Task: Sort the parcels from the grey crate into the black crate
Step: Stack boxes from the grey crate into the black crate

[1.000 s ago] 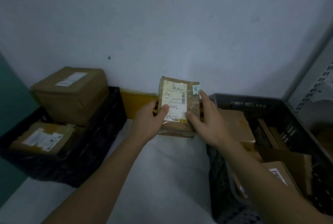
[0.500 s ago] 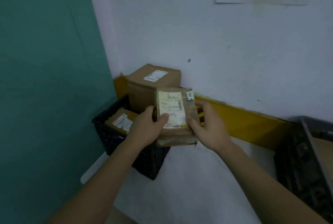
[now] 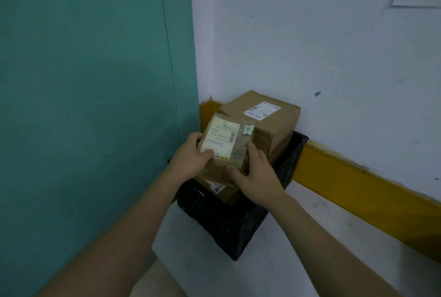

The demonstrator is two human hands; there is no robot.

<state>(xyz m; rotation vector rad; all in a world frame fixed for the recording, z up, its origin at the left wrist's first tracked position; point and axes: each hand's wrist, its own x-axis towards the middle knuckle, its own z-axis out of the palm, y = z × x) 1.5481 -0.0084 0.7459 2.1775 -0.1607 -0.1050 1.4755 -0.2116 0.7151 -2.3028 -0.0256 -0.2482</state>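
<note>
A small brown parcel (image 3: 235,151) with a white label and clear tape is held above the black crate (image 3: 229,227). My left hand (image 3: 188,158) grips its left side, thumb on the label. My right hand (image 3: 257,175) holds its right and lower edge. Under the held parcel, a flat labelled parcel (image 3: 220,189) lies in the crate. A large cardboard box (image 3: 269,124) with a white label stands at the crate's back, rising above the rim. The grey crate is out of view.
The black crate stands in a corner on a white tabletop (image 3: 298,249). A teal wall (image 3: 90,105) rises at the left, a white wall (image 3: 322,46) behind. A yellow rail (image 3: 358,191) runs along the table's back edge.
Both hands carried the small parcel leftward from beside the grey crate to above the black crate. The view swung left; the grey crate left the frame.
</note>
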